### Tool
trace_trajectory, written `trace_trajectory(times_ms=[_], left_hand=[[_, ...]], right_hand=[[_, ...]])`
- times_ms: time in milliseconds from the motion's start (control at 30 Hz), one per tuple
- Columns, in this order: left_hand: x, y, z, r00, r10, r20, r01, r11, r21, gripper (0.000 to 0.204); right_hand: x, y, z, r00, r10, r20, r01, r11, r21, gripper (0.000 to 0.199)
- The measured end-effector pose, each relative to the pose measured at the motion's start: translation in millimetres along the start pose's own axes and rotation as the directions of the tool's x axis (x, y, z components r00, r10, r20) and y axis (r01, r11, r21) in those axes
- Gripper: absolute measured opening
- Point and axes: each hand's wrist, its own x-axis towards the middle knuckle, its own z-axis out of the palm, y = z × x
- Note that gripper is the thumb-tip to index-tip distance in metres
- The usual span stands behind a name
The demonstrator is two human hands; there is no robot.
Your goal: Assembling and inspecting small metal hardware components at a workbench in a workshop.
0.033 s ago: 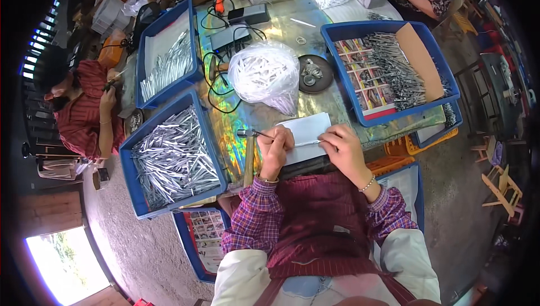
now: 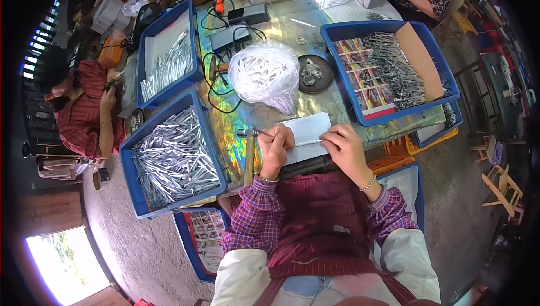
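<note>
Thin metal piece (image 2: 308, 142) pinched between left hand (image 2: 275, 146), right hand (image 2: 344, 147) fingers.

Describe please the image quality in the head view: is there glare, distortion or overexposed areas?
Head view: strong fisheye bending, so the blue crates curve toward a black rim; the iridescent table cover throws rainbow glare; the doorway at lower left is blown out white; the left hand, right hand and white block are sharp and evenly lit.

Blue crates (image 2: 169, 165) (metal pieces), a white bag (image 2: 265, 74).
</note>
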Motion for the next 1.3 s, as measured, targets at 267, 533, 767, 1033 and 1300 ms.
trace_trajectory(times_ms=[267, 533, 767, 1033, 1300], left_hand=[[14, 46, 41, 0.86, 0.389, 0.331, -0.5, 0.772, 0.392, 0.03], [9, 25, 36, 0.979, -0.011, 0.203, 0.009, 1.0, 0.012, 0.032], [3, 1, 30, 0.988, -0.095, 0.119, 0.059, 0.96, 0.274, 0.031], [10, -1, 30, 0.983, -0.111, 0.149, 0.107, 0.994, 0.036, 0.034], [11, -4, 68, 0.972, -0.105, 0.209, 0.016, 0.921, 0.39, 0.033]], right_hand=[[-1, 0, -2, 0.998, 0.025, -0.06, -0.025, 1.0, 0.005, 0.012], [-5, 5, 3, 0.996, 0.021, -0.088, -0.021, 1.0, 0.002, 0.013], [-4, 5, 1, 0.996, -0.001, -0.093, 0.005, 0.999, 0.037, 0.015], [-7, 12, -1, 0.993, 0.043, -0.107, -0.034, 0.996, 0.084, 0.013], [-9, 18, -1, 0.988, 0.02, -0.15, -0.012, 0.999, 0.052, 0.011]])
